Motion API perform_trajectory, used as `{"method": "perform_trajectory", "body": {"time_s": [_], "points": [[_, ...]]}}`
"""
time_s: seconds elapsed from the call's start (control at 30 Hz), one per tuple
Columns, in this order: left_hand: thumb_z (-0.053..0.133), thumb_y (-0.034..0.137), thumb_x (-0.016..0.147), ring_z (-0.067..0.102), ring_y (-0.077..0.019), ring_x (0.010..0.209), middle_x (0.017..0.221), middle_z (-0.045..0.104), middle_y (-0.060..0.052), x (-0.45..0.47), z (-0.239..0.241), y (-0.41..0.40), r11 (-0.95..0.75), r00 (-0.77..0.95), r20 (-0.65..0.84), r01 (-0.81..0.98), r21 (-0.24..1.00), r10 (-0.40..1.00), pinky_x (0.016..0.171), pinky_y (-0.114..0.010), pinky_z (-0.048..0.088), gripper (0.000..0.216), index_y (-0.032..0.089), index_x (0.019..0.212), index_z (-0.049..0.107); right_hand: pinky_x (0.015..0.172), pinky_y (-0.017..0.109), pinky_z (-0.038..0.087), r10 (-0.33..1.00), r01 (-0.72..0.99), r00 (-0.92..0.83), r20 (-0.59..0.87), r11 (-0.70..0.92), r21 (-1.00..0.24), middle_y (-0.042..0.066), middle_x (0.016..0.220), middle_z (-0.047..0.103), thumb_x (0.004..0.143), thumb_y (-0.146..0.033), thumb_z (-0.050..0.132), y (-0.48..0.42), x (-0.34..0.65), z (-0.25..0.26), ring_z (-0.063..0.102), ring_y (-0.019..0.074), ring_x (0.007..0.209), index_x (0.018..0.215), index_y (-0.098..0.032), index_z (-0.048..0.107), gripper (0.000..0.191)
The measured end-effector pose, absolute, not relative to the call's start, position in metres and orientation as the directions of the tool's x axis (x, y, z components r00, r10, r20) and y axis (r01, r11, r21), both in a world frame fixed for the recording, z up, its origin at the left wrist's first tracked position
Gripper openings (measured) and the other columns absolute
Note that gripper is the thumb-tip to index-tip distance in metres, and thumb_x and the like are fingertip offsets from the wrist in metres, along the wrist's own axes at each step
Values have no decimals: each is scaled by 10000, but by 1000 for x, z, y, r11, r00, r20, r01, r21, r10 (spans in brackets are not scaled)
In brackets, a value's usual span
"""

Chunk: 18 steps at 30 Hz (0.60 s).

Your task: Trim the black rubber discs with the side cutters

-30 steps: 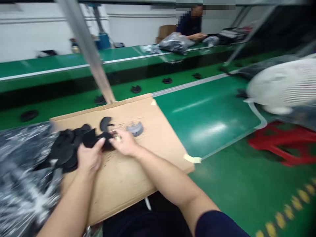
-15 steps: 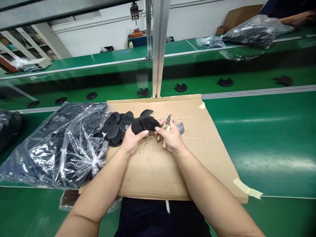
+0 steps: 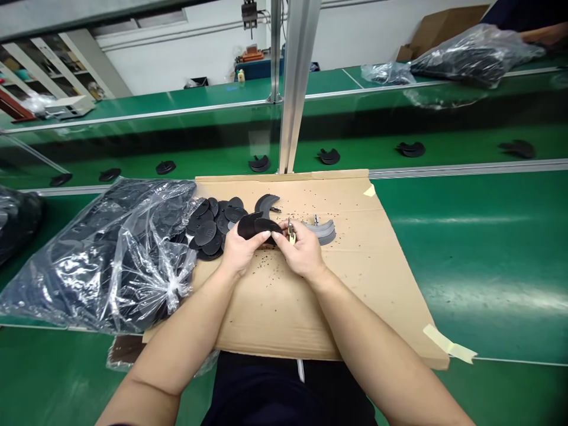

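Observation:
My left hand [image 3: 237, 253] grips the left side of a black fanned piece of overlapping rounded plates [image 3: 252, 225], thumb on the near edge. Closed as well, my right hand [image 3: 305, 253] pinches the right end of that piece. A pair of nippers [image 3: 291, 233] with pale yellow handles is tucked in the right hand, mostly hidden by its fingers. Beyond the hands lies a dark crescent-shaped piece [image 3: 267, 203]. Grey curved pieces [image 3: 325, 231] rest just right of the right hand. A heap of black discs [image 3: 208, 228] is left of the held piece.
A cardboard sheet [image 3: 355, 296], strewn with small black bits, covers the green bench [image 3: 465, 236]. At left sits a clear bag of black parts [image 3: 102, 254]. A metal post [image 3: 298, 89] rises behind the cardboard. Black pieces [image 3: 328, 156] line the far green strip. Another person's arm [image 3: 545, 34] shows at upper right.
Both thumbs have come closer together on the black piece, and its plates now overlap more. The nippers have turned and sunk deeper into my right hand. The view has shifted slightly.

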<state>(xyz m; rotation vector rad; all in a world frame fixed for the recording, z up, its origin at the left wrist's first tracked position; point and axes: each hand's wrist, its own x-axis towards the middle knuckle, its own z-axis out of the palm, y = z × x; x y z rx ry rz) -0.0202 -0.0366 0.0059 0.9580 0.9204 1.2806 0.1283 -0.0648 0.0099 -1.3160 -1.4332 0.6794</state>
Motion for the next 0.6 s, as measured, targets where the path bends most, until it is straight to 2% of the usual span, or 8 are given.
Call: {"method": "perform_trajectory", "body": {"time_s": [0.13, 0.23, 0.37, 0.47, 0.6], "points": [[844, 355, 633, 680, -204, 770, 948, 707, -69, -20, 6, -38, 113, 147, -65, -346, 931, 987, 647, -332, 578, 466, 159, 1001, 635, 644, 296, 446, 946, 310, 199, 255, 186, -932, 0, 731, 614, 817, -391, 625, -66, 123, 9, 552, 153, 640, 885, -207, 591, 200], [841, 327, 647, 684, -206, 843, 984, 711, -68, -19, 4, -38, 96, 156, -39, -376, 922, 987, 769, -363, 579, 439, 162, 1008, 655, 632, 286, 433, 942, 314, 235, 242, 162, -936, -9, 700, 597, 810, -399, 627, -67, 120, 10, 532, 143, 617, 823, -208, 558, 204], [824, 266, 682, 664, -204, 975, 1033, 714, -69, -18, 2, -38, 28, 142, 34, -412, 911, 989, 969, -394, 502, 355, 162, 995, 693, 595, 278, 392, 948, 367, 232, 220, 124, -922, -20, 642, 550, 812, -436, 625, -67, 120, 13, 491, 136, 588, 743, -211, 513, 260], [810, 272, 703, 663, -216, 985, 1038, 717, -78, -20, 2, -37, 30, 178, 47, -406, 914, 983, 987, -419, 488, 332, 162, 1000, 709, 598, 273, 384, 953, 392, 202, 226, 133, -910, -14, 665, 554, 821, -462, 614, -66, 126, 16, 487, 138, 606, 784, -207, 545, 267], [831, 302, 669, 670, -238, 962, 1002, 723, -86, -24, 6, -37, 66, 222, 22, -381, 922, 975, 959, -432, 503, 355, 152, 971, 719, 579, 261, 361, 981, 363, 1, 191, 178, -914, -16, 648, 521, 839, -508, 576, -65, 136, 21, 464, 131, 612, 750, -193, 556, 328]]}}
